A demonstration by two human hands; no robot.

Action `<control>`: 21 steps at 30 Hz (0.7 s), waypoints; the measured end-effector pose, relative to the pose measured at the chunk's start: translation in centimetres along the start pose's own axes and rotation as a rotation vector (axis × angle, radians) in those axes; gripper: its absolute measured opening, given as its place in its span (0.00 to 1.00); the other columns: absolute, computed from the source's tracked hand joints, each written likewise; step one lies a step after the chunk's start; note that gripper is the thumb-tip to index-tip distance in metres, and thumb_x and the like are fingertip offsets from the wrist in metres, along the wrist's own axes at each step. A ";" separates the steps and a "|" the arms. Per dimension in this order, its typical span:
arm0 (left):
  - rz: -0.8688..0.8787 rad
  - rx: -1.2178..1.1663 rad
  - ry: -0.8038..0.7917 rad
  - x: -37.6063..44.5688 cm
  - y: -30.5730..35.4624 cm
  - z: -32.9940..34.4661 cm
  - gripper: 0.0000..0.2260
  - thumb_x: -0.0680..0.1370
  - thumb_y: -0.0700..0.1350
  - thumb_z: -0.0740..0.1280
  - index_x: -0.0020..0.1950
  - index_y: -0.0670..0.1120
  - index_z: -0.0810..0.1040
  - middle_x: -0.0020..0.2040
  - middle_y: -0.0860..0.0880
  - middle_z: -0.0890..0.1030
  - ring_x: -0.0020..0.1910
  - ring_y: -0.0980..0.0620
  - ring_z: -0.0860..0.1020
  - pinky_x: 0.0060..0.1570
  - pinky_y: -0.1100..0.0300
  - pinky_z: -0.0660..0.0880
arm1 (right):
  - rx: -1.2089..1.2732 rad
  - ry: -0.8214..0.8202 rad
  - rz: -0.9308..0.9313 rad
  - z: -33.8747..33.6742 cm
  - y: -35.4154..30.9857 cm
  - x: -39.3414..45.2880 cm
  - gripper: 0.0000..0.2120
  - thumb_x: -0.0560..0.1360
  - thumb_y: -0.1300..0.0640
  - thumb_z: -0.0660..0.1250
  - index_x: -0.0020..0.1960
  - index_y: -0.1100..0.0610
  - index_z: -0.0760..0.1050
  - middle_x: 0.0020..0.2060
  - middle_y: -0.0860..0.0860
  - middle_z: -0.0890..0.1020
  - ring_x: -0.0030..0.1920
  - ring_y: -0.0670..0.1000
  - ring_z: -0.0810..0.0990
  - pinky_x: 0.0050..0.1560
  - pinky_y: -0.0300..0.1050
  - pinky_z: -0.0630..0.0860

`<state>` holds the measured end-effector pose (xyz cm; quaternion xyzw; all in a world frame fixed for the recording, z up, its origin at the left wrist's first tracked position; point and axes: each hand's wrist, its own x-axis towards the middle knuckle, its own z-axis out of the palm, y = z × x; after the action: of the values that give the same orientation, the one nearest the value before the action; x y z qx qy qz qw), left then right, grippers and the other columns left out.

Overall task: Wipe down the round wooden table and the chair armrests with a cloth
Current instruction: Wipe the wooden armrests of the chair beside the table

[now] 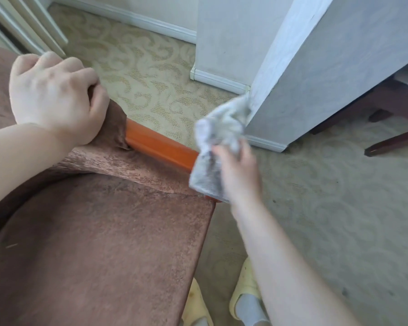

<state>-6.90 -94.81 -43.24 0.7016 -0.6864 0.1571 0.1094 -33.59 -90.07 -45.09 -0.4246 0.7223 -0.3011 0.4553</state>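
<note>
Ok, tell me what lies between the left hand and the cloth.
Head view: a bare stretch of orange wooden armrest runs from the left hand to the cloth.

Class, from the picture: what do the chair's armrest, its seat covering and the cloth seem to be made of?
Armrest: probably wood with glossy orange-brown varnish; it is smooth and reflects light. Seat covering: brown velvet-like fabric with a mottled nap and creases. Cloth: soft grey-white fabric, crumpled; its weave is blurred.
</note>
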 end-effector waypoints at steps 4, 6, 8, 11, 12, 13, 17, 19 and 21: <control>-0.046 0.058 0.058 -0.9 1.3 -0.8 0.19 0.80 0.47 0.51 0.38 0.42 0.77 0.39 0.43 0.80 0.44 0.39 0.74 0.56 0.49 0.65 | -0.475 0.064 -0.348 8.9 -5.3 -2.4 0.21 0.71 0.43 0.63 0.63 0.45 0.72 0.52 0.55 0.76 0.51 0.59 0.74 0.54 0.56 0.69; -0.064 0.013 0.059 -1.6 1.9 -1.1 0.19 0.80 0.46 0.52 0.41 0.42 0.79 0.42 0.43 0.81 0.48 0.40 0.74 0.64 0.49 0.61 | -0.493 0.084 -0.562 8.9 -4.6 -3.2 0.22 0.70 0.44 0.63 0.63 0.46 0.73 0.48 0.55 0.76 0.46 0.58 0.75 0.46 0.53 0.70; -0.021 -0.011 0.029 -2.7 2.3 -1.3 0.18 0.81 0.48 0.53 0.46 0.44 0.81 0.47 0.45 0.81 0.55 0.41 0.74 0.69 0.47 0.58 | -0.551 -0.071 -0.771 5.1 -1.7 -1.5 0.23 0.70 0.44 0.60 0.65 0.43 0.69 0.50 0.54 0.76 0.46 0.57 0.76 0.41 0.48 0.70; 0.003 -0.061 -0.117 -3.2 2.8 -1.7 0.16 0.80 0.55 0.54 0.51 0.51 0.80 0.55 0.48 0.78 0.65 0.44 0.67 0.73 0.44 0.49 | -0.425 -0.367 -0.331 -2.2 0.9 3.1 0.15 0.74 0.51 0.61 0.60 0.43 0.73 0.49 0.49 0.81 0.42 0.50 0.78 0.42 0.44 0.73; -0.016 -0.085 -0.177 -2.9 2.8 -1.8 0.16 0.80 0.57 0.53 0.52 0.54 0.79 0.56 0.49 0.76 0.67 0.45 0.65 0.73 0.44 0.46 | -0.462 -0.406 -0.066 -3.5 0.8 4.5 0.08 0.74 0.53 0.60 0.51 0.47 0.75 0.39 0.47 0.83 0.34 0.46 0.78 0.36 0.39 0.72; -0.028 -0.107 -0.227 -2.7 2.7 -1.9 0.16 0.79 0.59 0.52 0.52 0.56 0.78 0.57 0.50 0.75 0.68 0.46 0.62 0.73 0.45 0.42 | -0.554 -0.478 0.163 -3.7 -0.2 5.5 0.07 0.75 0.53 0.60 0.42 0.51 0.75 0.29 0.46 0.81 0.24 0.44 0.75 0.27 0.35 0.68; 0.021 -0.172 -0.350 -1.9 1.7 -1.8 0.19 0.76 0.65 0.49 0.55 0.60 0.74 0.57 0.54 0.70 0.70 0.48 0.56 0.70 0.49 0.32 | -0.754 -0.770 0.328 2.6 -5.5 6.6 0.19 0.79 0.55 0.54 0.36 0.62 0.74 0.32 0.56 0.79 0.21 0.51 0.77 0.22 0.36 0.73; 0.026 -0.180 -0.366 -1.9 1.5 -1.8 0.19 0.75 0.65 0.49 0.55 0.60 0.73 0.57 0.55 0.69 0.70 0.48 0.56 0.70 0.47 0.33 | -0.782 -0.684 0.030 5.6 -6.3 5.9 0.15 0.81 0.57 0.52 0.46 0.61 0.75 0.41 0.56 0.79 0.31 0.52 0.82 0.28 0.36 0.73; 0.028 -0.185 -0.350 -1.8 1.5 -1.8 0.18 0.76 0.64 0.50 0.55 0.60 0.74 0.57 0.54 0.70 0.70 0.47 0.57 0.71 0.45 0.34 | -0.933 -0.414 -0.240 5.5 -5.3 4.7 0.14 0.79 0.53 0.53 0.59 0.49 0.74 0.55 0.52 0.79 0.52 0.56 0.80 0.42 0.44 0.69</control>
<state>-8.52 -92.47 -42.32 0.6957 -0.7160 -0.0297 0.0501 -27.80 -96.90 -44.87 -0.7128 0.6208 0.0929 0.3130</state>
